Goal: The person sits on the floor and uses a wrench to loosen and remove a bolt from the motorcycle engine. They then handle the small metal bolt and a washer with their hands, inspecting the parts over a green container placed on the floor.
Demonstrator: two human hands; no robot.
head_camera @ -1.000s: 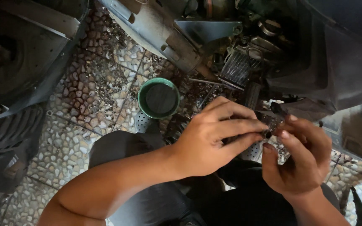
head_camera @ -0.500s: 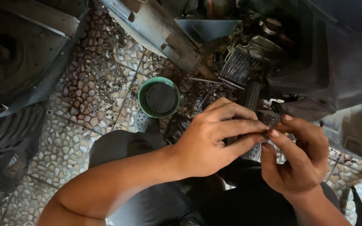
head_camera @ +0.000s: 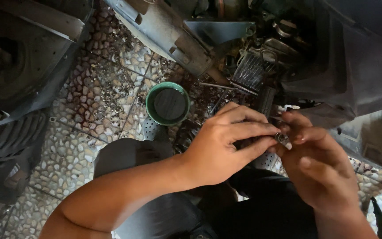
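Note:
My left hand and my right hand meet in front of me, fingertips pressed together around a small dark metal part. Both hands pinch it, and most of it is hidden by the fingers. Just above the hands is the greasy underside of a motorcycle engine with a finned metal piece. My knees in dark trousers are below the hands.
A green bowl with dark liquid stands on the pebble-pattern floor, left of my hands. Dark plastic body panels lie at the left. A grey frame part crosses the top. A black cover fills the right.
My right hand has shifted slightly over the small part, its fingers closing in toward the left hand's fingertips. The left hand has hardly moved.

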